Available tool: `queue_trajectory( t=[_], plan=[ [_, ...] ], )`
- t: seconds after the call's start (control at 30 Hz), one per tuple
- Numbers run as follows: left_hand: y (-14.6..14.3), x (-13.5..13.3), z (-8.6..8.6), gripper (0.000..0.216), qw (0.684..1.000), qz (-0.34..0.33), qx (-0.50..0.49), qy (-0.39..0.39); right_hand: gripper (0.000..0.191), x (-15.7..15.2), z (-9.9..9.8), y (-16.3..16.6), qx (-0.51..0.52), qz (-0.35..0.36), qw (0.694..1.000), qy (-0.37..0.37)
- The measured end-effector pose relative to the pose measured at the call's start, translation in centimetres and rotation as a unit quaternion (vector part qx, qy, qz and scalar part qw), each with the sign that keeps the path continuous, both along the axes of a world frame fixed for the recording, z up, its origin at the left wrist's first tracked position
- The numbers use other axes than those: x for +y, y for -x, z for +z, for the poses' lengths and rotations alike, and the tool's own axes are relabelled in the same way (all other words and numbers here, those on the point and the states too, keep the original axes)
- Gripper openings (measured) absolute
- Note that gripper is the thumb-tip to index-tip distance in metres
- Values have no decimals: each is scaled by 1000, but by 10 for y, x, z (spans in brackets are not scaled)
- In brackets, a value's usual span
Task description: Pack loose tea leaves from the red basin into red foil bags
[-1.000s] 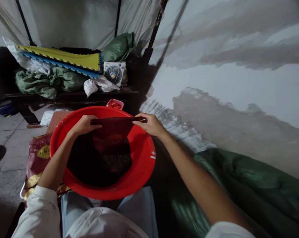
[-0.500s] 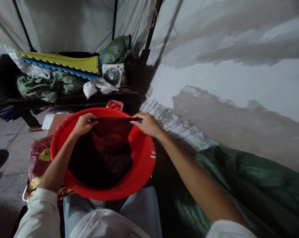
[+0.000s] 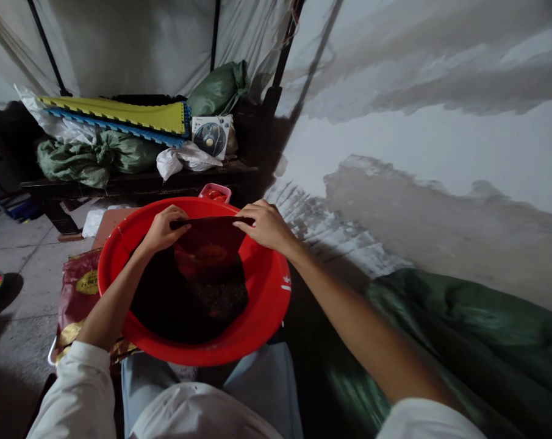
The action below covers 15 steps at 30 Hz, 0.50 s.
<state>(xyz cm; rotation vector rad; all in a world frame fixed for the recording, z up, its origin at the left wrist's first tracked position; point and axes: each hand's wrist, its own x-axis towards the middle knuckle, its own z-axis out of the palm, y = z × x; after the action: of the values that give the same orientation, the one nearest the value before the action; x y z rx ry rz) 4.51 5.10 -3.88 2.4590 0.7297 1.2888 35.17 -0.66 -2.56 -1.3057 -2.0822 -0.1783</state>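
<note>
Between my hands a dark maroon bag (image 3: 209, 244) with a faint gold print is stretched by its top edge over a large red basin (image 3: 266, 299). My left hand (image 3: 166, 228) pinches the left end of that edge, and my right hand (image 3: 265, 224) pinches the right end. Dark, fine loose material (image 3: 221, 296) lies in the basin below the bag; its kind is too dark to make out. The lower end of the bag is lost in shadow. The basin stands at my knees.
More maroon bags (image 3: 77, 286) with gold print lie left of the basin. Behind it is a small pink container (image 3: 215, 193). A dark bench (image 3: 143, 184) holds sacks, foam mats (image 3: 120, 116) and a box fan (image 3: 210, 137). Green sheeting (image 3: 458, 329) lies at right, beside the wall.
My hands have come slightly closer together along the bag's top edge, still pinching it. The whole view has shifted a little to the right.
</note>
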Motion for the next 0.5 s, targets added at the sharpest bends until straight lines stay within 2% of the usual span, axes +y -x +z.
queue_trajectory(
  t=[0.23, 0.33, 0.5],
  plan=[
    [-4, -6, -2, 10, 997, 63, 37, -33, 13, -2, 7, 18, -78, -27, 997, -8],
    [-9, -15, -1, 13, 988, 105, 97, -62, 16, -5, 10, 23, -110, -24, 994, -12],
    [-20, -33, 3, 12, 969, 152, 171, -89, 15, -9, 13, 35, -100, -13, 995, -9]
  ],
)
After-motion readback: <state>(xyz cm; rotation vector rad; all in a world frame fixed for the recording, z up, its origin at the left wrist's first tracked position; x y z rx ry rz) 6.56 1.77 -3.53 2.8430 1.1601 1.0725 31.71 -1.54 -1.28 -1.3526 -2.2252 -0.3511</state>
